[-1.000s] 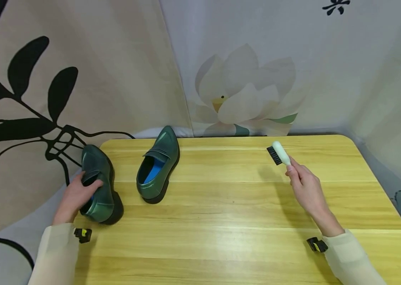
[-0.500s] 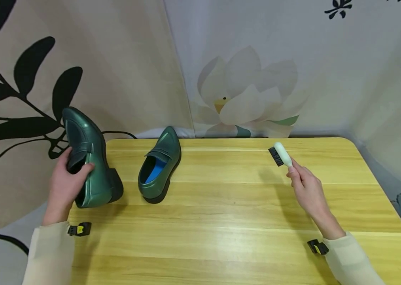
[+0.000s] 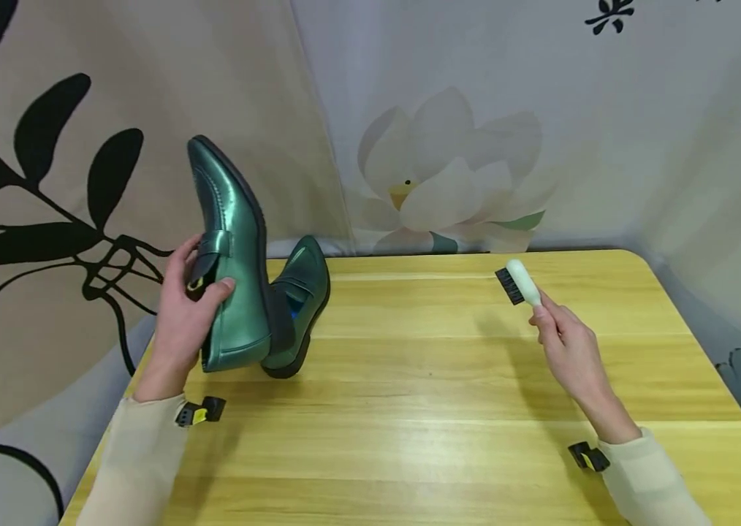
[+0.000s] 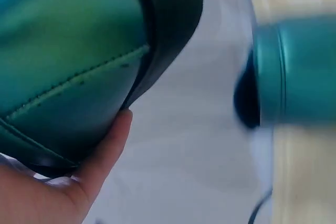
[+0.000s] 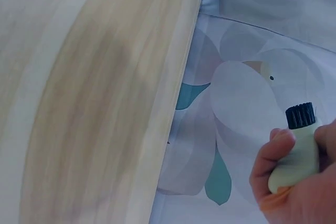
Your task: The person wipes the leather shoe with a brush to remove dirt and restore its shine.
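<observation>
My left hand [image 3: 183, 314] grips a shiny green loafer [image 3: 239, 307] by its opening, thumb on the outer side and fingers at the far edge. The loafer is raised with its toe pointing up and its dark sole turned to the right. Behind it stands the other green loafer [image 3: 305, 270] on the table, partly covered by the held one; a blue insole shows inside. In the left wrist view the held loafer [image 4: 68, 61] fills the upper left. My right hand [image 3: 564, 343] holds a small brush [image 3: 520, 283] by its pale green handle, black bristles facing left.
The light wooden table [image 3: 410, 438] runs up to a printed curtain [image 3: 449, 58] with a pale flower and dark leaves. A black strap-like device sits at each wrist, over cream sleeves [image 3: 653, 475].
My left hand has lifted the loafer off the table, tipped its toe upward and carried it right, in front of the other loafer. The right hand with the brush stays nearly still.
</observation>
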Available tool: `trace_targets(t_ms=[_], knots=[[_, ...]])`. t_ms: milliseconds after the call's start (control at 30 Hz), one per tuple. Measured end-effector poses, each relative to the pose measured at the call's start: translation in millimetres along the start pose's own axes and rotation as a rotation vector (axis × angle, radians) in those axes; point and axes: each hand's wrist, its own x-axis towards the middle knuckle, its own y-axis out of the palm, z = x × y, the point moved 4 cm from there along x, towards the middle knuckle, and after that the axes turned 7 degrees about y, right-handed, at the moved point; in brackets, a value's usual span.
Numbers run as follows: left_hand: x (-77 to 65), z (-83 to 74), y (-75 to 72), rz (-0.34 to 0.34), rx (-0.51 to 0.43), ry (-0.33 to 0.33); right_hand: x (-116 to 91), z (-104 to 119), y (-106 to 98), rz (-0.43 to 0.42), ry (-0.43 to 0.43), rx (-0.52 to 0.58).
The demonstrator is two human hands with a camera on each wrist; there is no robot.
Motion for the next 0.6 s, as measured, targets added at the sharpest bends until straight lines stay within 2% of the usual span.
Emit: trace_targets(t_ms=[167, 400, 500, 600], knots=[[-3.1, -3.4, 59.3, 0.174, -0.192, -0.03, -3.2, 6.0, -2.0, 0.019, 0.004, 0.028], [-16.2, -1.2, 144.9, 0.376, -0.263, 0.003, -8.7, 18.5, -6.2, 0.015, -0.019, 0.05], [-21.5, 2.2, 177.1, 0.476, -0.302, -0.037, -11.6, 24.3, -7.6, 0.01, -0.048, 0.068], [-24.0, 7.1, 203.3, 0.566, -0.313, -0.061, -13.9, 30.7, -8.6, -0.002, -0.087, 0.081]])
